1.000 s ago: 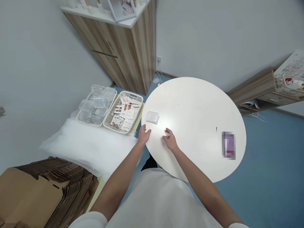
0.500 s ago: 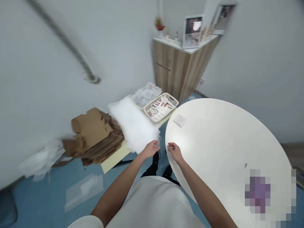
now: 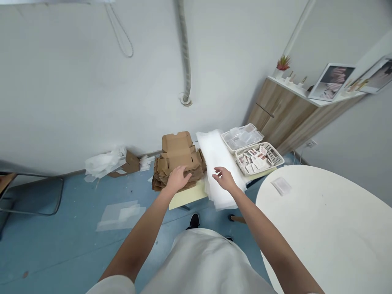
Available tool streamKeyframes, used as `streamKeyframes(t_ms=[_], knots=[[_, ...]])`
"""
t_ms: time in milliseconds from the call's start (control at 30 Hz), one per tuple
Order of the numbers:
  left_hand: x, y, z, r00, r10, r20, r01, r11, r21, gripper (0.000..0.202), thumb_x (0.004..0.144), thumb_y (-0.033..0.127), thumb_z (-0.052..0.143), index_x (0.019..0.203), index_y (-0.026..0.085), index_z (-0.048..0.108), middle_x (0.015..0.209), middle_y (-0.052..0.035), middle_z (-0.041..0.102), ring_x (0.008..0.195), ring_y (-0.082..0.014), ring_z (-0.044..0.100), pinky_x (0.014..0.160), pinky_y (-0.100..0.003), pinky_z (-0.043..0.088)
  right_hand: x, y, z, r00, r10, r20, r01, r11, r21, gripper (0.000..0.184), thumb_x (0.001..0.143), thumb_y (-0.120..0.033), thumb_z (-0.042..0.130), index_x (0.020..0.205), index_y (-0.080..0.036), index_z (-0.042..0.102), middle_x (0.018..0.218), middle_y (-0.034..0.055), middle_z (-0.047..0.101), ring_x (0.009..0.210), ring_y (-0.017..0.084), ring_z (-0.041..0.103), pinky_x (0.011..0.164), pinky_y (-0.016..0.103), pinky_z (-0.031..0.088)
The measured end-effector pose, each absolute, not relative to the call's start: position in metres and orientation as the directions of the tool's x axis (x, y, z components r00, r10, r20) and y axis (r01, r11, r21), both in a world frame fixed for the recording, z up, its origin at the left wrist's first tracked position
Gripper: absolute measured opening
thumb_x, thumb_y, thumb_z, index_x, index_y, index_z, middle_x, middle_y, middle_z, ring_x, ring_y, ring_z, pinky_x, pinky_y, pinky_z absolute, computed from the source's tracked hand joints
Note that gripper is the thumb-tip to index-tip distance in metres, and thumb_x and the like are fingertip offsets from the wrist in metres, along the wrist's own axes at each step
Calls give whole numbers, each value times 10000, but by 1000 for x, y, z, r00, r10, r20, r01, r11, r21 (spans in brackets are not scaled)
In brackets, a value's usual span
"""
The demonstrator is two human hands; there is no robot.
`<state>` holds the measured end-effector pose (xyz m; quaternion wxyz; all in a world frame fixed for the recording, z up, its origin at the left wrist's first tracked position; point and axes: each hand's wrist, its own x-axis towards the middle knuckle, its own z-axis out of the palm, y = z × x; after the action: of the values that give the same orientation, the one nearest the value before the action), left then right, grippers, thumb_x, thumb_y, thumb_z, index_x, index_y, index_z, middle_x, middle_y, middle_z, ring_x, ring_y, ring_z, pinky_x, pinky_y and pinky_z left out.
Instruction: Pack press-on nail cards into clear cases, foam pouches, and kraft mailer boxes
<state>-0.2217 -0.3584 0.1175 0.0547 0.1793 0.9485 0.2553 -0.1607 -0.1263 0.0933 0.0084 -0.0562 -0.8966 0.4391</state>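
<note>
While the hands (image 3: 177,179) hang apart, stacked cardboard (image 3: 178,157) lies by the left.

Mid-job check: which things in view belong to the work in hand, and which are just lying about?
Likely in the work:
- flattened cardboard boxes, nearest the left hand
- white sheets, nearest the right hand
- perhaps printed cards

Seemingly just lying about:
- potted plant
- framed picture
- loose sheets on the floor
</note>
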Motion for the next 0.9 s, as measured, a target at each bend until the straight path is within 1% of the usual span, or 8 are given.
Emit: streamKeyframes(t_ms=[133, 233, 367, 433, 500, 567, 733, 900], knots=[[-251, -385, 105, -921, 378, -93, 306, 851, 427, 475, 744, 455, 489, 1117, 162, 518, 1086, -140, 572, 1012, -301, 523, 802, -354, 412, -211, -167, 96, -995, 90, 35, 42, 732, -680, 393, 743, -158, 462, 1134, -187, 492, 1006, 68, 553, 804, 155, 552, 785, 309, 431], [-259, -397, 93, -908, 393, -142, 297, 846, 442, 494, 742, 484, 481, 1106, 152, 523, 1058, -145, 581, 982, -296, 539, 776, -345, 417, -236, -187, 93, -990, 131, 57, 74, 812, -579, 436, 740, -159, 469, 1175, -175, 458, 1080, 106, 512, 951, 207, 517, 823, 323, 407], [-261, -407, 85, -891, 428, -155, 297, 805, 513, 514, 750, 506, 466, 1111, 144, 517, 1060, -139, 580, 976, -273, 545, 782, -333, 418, -256, -198, 93, -982, 167, -89, 189, 880, -436, 442, 733, -242, 530, 1161, -179, 439, 1006, 117, 558, 940, 255, 523, 761, 348, 403], [-262, -409, 84, -884, 440, -159, 290, 783, 551, 538, 748, 526, 460, 1127, 147, 505, 1075, -129, 572, 980, -263, 542, 783, -332, 422, -265, -200, 95, -965, 187, -183, 243, 901, -360, 358, 734, -232, 522, 1085, -187, 470, 913, 99, 590, 879, 252, 546, 705, 337, 402], [-263, -410, 84, -881, 444, -163, 280, 768, 576, 563, 740, 542, 464, 1141, 147, 494, 1090, -123, 563, 986, -259, 538, 780, -332, 426, -271, -200, 97, -948, 225, -223, 288, 905, -312, 233, 730, -198, 490, 961, -187, 508, 849, 85, 599, 827, 239, 556, 663, 318, 393], [-263, -411, 84, -880, 450, -155, 283, 757, 589, 572, 735, 542, 475, 1149, 146, 489, 1090, -121, 561, 987, -257, 535, 774, -331, 429, -276, -197, 99, -938, 268, -220, 334, 867, -370, 154, 714, -186, 466, 861, -187, 515, 814, 67, 597, 775, 212, 555, 629, 291, 387], [-263, -412, 84, -852, 516, -86, 379, 722, 578, 433, 798, 463, 424, 1093, 163, 528, 1021, -100, 584, 937, -237, 547, 737, -322, 434, -279, -185, 98, -902, 359, -239, 404, 513, -758, 102, 671, -209, 412, 746, -198, 480, 667, -15, 543, 598, 129, 505, 523, 229, 375], [-262, -416, 84, -792, 610, 1, 518, 672, 530, 351, 847, 418, 352, 1006, 195, 572, 975, -80, 586, 925, -227, 536, 737, -324, 428, -278, -184, 100, -868, 429, -248, 378, 250, -892, 69, 628, -192, 426, 689, -197, 458, 577, -38, 488, 527, 107, 460, 474, 214, 357]])
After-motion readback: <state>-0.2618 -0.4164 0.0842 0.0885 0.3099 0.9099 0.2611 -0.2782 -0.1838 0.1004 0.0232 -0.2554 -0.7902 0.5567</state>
